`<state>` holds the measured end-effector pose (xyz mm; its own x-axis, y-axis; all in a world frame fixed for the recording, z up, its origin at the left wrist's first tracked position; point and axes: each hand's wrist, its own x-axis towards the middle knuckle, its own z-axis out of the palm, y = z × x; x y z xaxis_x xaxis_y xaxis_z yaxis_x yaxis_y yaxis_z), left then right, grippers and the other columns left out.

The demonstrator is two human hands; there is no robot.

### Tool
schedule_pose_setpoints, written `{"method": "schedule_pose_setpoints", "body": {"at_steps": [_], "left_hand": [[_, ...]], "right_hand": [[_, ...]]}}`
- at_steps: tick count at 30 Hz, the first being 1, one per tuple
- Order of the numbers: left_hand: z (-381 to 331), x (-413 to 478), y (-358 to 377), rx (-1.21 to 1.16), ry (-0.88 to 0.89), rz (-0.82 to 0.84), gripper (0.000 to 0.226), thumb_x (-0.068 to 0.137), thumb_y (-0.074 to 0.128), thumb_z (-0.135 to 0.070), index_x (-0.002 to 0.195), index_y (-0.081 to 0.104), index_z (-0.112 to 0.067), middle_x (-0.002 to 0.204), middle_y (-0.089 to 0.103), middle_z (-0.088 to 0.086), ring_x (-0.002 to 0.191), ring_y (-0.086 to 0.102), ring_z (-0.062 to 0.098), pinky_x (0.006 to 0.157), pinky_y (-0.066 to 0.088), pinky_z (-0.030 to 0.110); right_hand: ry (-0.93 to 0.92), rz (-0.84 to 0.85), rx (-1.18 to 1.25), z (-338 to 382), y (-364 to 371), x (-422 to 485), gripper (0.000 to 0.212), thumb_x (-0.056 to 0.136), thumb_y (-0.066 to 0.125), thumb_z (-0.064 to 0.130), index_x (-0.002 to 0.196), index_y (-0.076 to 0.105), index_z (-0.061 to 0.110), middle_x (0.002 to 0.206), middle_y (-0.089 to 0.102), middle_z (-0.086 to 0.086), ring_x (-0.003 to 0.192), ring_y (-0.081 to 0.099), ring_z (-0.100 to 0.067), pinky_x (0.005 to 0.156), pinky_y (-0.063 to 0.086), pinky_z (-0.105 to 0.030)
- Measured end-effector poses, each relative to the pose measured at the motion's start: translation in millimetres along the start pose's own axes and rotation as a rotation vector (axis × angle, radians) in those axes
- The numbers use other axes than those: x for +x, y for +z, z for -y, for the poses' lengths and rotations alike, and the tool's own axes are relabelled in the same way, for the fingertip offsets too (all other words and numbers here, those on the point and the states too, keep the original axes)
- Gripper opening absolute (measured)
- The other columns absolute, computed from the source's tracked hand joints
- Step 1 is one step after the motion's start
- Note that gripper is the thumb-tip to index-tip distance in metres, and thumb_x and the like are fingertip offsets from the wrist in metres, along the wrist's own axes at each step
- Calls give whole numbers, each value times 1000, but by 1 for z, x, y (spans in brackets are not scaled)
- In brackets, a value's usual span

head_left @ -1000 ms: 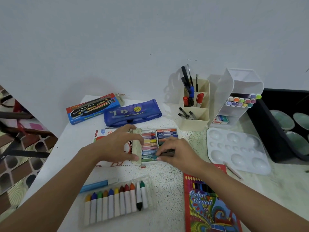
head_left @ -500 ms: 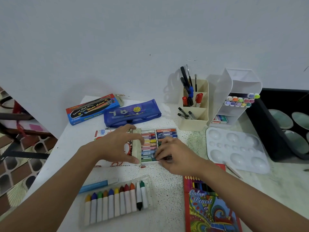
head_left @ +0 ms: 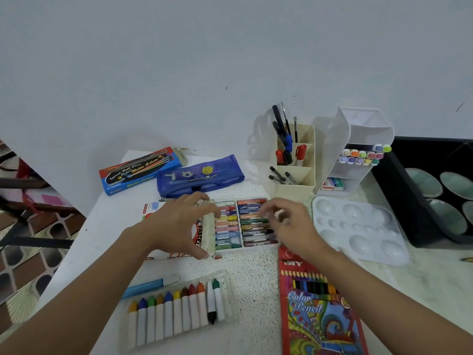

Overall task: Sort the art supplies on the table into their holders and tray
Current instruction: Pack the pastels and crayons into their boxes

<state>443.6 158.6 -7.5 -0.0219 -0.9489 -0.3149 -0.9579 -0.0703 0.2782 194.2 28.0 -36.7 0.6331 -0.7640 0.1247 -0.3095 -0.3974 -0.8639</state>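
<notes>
An open oil pastel box (head_left: 231, 226) lies mid-table with two rows of coloured sticks. My left hand (head_left: 176, 224) spans its folded-back lid, thumb at the near edge and fingers curled over the far edge, holding it. My right hand (head_left: 289, 224) hovers blurred over the right row, fingers loosely curled with nothing seen in them. A clear tray of crayons (head_left: 176, 311) sits near me, one black-tipped crayon reversed. The cream pen holder (head_left: 294, 172) and white marker holder (head_left: 358, 160) stand at the back.
A white paint palette (head_left: 358, 229) lies right of the pastels. A red colour pencil box (head_left: 317, 311) is at front right and a blue pen (head_left: 146, 288) at front left. A blue pencil case (head_left: 199, 175) and watercolour box (head_left: 138, 170) lie behind. A black bin (head_left: 399, 196) borders the right.
My right hand has lifted off the near end of the right pastel row, where it pressed a dark stick into place, and moved up and right. My left hand stays on the lid.
</notes>
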Motion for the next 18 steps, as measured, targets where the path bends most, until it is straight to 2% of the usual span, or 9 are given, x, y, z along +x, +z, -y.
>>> {"method": "schedule_pose_setpoints", "body": {"at_steps": [2,3,6,10,12,15,18], "left_hand": [[1,0,0,-3,-3,1,88,64,79,-69,136,32,-54,154,20,-16,141,25,14,118,26,45],[3,0,1,-6,-4,1,87,64,79,-69,136,32,-54,154,20,-16,141,25,15,118,25,45],[6,1,2,-7,1,1,84,63,79,-71,133,34,-55,153,19,-16,140,26,15,117,24,43],[7,3,3,-22,9,-1,84,63,79,-71,132,35,-55,152,20,-16,139,26,14,116,25,41],[7,3,3,-29,9,-5,83,63,80,-70,131,35,-55,152,20,-16,139,25,14,116,25,41],[9,3,4,-34,-2,0,83,63,79,-70,131,34,-57,154,20,-15,142,22,15,118,24,44],[10,2,6,-41,-3,-3,82,64,79,-70,131,34,-57,155,19,-15,143,19,15,119,20,43]], "right_hand": [[68,-177,-16,-8,-12,6,40,85,55,-17,83,68,20,83,68,9,81,61,2,73,49,-14],[101,-213,-38,-11,-18,8,41,83,53,-19,81,66,20,81,67,7,78,60,4,72,46,-9],[125,-161,-135,-14,-25,7,35,81,56,-17,78,69,16,83,68,6,76,58,1,69,41,-4],[27,-82,-253,-9,-15,1,21,83,68,-1,85,69,20,84,63,10,77,56,-5,70,41,-10],[76,-42,-327,-11,-10,2,17,86,72,13,97,66,24,90,60,7,79,56,-8,73,45,-19],[146,-11,-392,-15,-3,-1,28,89,72,31,115,66,22,105,54,5,91,54,-11,85,48,-29],[-75,-78,-387,-9,4,-6,20,90,71,29,109,72,22,105,51,7,102,49,-13,90,44,-30]]}}
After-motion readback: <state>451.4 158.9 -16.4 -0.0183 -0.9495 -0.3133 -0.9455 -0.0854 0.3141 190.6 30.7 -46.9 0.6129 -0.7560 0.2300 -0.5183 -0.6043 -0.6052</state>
